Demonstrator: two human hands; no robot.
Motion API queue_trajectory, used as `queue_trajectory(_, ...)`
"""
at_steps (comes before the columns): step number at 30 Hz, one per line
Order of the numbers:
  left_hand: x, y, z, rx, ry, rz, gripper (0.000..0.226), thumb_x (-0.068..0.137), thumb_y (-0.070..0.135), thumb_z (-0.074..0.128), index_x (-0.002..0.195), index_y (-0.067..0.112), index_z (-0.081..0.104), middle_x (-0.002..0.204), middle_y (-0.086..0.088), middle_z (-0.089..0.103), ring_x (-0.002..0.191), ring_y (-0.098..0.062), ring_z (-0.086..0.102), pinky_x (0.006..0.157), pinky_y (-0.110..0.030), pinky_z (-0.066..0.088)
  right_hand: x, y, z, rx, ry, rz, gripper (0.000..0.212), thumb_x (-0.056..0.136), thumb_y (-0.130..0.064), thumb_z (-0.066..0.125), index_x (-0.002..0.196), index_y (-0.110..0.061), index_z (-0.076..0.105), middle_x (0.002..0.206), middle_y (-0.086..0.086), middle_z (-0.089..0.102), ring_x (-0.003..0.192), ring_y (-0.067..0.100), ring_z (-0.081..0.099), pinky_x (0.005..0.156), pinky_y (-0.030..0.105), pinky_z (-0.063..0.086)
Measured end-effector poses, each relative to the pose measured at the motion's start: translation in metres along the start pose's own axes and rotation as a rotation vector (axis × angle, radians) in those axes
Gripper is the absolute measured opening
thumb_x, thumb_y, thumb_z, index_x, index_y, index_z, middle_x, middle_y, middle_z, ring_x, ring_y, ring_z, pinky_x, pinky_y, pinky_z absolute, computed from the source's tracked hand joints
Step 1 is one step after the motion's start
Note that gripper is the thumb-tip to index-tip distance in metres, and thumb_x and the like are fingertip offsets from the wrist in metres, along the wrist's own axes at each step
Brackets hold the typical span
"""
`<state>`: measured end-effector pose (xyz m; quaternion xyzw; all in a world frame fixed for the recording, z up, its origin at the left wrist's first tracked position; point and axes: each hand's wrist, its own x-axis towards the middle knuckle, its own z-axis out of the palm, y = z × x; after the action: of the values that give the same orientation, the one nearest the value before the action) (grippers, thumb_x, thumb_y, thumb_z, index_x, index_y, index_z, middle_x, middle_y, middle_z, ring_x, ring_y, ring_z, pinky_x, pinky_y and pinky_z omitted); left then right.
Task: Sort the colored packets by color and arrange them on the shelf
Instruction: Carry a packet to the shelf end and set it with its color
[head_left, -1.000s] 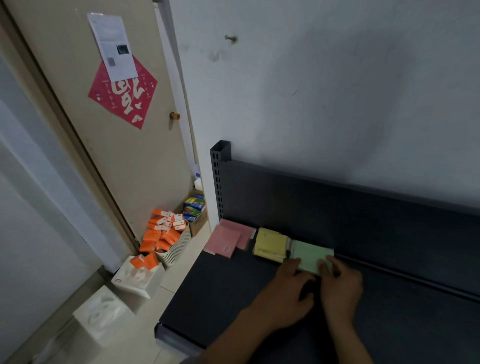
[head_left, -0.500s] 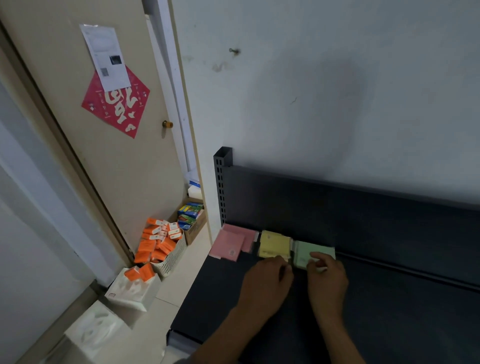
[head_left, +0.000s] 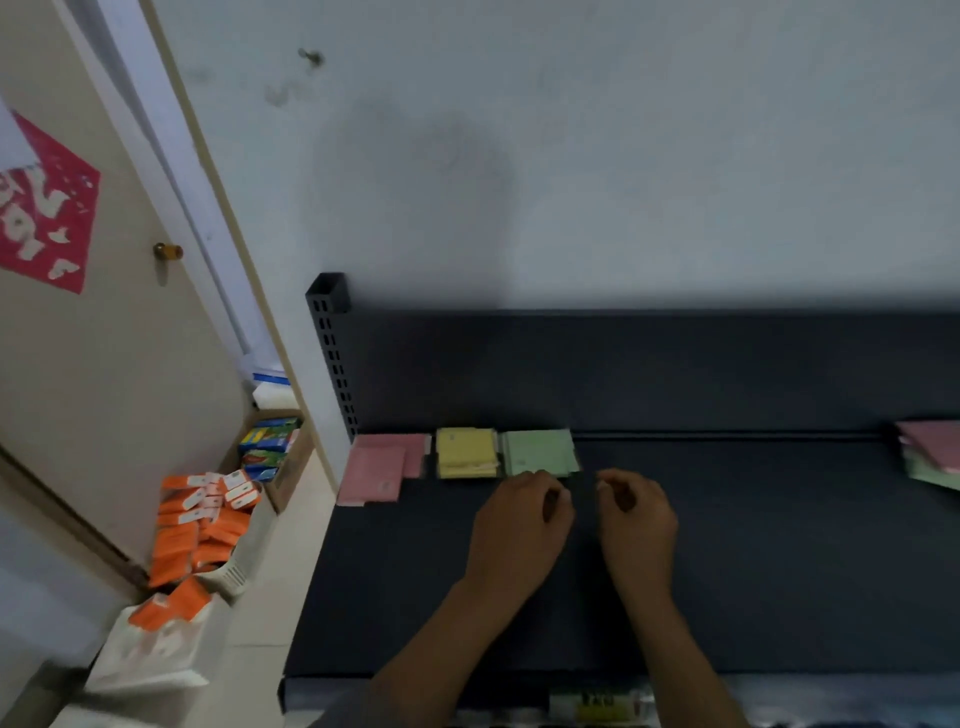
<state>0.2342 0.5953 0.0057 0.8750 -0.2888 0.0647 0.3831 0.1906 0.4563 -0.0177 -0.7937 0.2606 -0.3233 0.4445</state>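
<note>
Three small piles lie in a row along the back left of the dark shelf (head_left: 753, 561): pink packets (head_left: 382, 465), yellow packets (head_left: 466, 451) and green packets (head_left: 540, 451). My left hand (head_left: 519, 525) hovers just in front of the green pile, fingers curled and holding nothing. My right hand (head_left: 636, 519) is beside it to the right, fingers loosely curled over bare shelf, also holding nothing. A mixed heap of pink and green packets (head_left: 932, 460) sits at the shelf's far right edge, partly cut off.
Left of the shelf, on the floor, stands a white basket of orange packets (head_left: 200, 525), a cardboard box of blue and green boxes (head_left: 270, 447) and white bags (head_left: 150, 649). A door (head_left: 104, 364) and wall close off the left and back.
Both hands have let go of the green pile and pulled back toward me, the right one drifting right. The view has swung right, bringing the far-right heap into sight.
</note>
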Motion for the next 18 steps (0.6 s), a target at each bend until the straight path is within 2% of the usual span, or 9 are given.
queue_trajectory(2,0.003,0.011,0.006,-0.018,-0.020,0.033,0.019,0.102,0.042,0.048,0.095,0.029,0.059,0.089,0.013,0.057,0.083,-0.005,0.051,0.070,-0.021,0.044,0.002,0.006,-0.014,-0.042,0.039,0.014,0.014,0.097,-0.010,0.063,0.105,-0.015,0.073,0.104,0.003,0.063,0.080,-0.001,0.055,0.072,0.005,0.039)
queue_trajectory(4,0.005,0.021,0.014,-0.033,-0.045,0.059,0.020,0.102,0.043,0.047,0.095,0.029,0.059,0.088,0.013,0.057,0.082,-0.005,0.052,0.070,-0.021,0.046,0.003,0.010,-0.028,-0.051,0.066,0.044,0.014,0.098,-0.010,0.063,0.106,-0.015,0.073,0.104,0.002,0.063,0.081,-0.001,0.055,0.075,0.007,0.041)
queue_trajectory(8,0.007,0.036,0.033,-0.058,-0.090,0.099,0.021,0.103,0.044,0.047,0.094,0.030,0.058,0.087,0.013,0.057,0.079,-0.005,0.052,0.070,-0.026,0.049,0.003,0.023,-0.051,-0.050,0.108,0.098,0.014,0.098,-0.011,0.061,0.106,-0.016,0.072,0.106,0.002,0.063,0.084,0.005,0.059,0.082,0.027,0.052)
queue_trajectory(11,0.007,0.051,0.051,-0.066,-0.115,0.128,0.022,0.103,0.043,0.046,0.094,0.028,0.059,0.087,0.012,0.057,0.078,-0.006,0.051,0.069,-0.025,0.048,0.004,0.035,-0.071,-0.066,0.128,0.140,0.015,0.099,-0.013,0.060,0.108,-0.018,0.071,0.109,0.001,0.063,0.086,0.007,0.060,0.081,0.024,0.048)
queue_trajectory(16,0.011,0.086,0.083,-0.121,-0.152,0.168,0.019,0.101,0.040,0.051,0.091,0.026,0.060,0.086,0.011,0.059,0.078,-0.005,0.052,0.067,-0.020,0.043,0.009,0.052,-0.112,-0.081,0.176,0.185,0.015,0.099,-0.013,0.061,0.110,-0.016,0.071,0.108,-0.001,0.062,0.085,-0.003,0.056,0.075,0.011,0.041)
queue_trajectory(18,0.014,0.108,0.100,-0.153,-0.182,0.187,0.019,0.100,0.040,0.051,0.091,0.026,0.060,0.086,0.011,0.059,0.078,-0.005,0.053,0.066,-0.021,0.045,0.014,0.063,-0.138,-0.083,0.207,0.213,0.015,0.098,-0.012,0.061,0.109,-0.017,0.071,0.108,-0.001,0.062,0.086,-0.001,0.057,0.076,0.013,0.043)
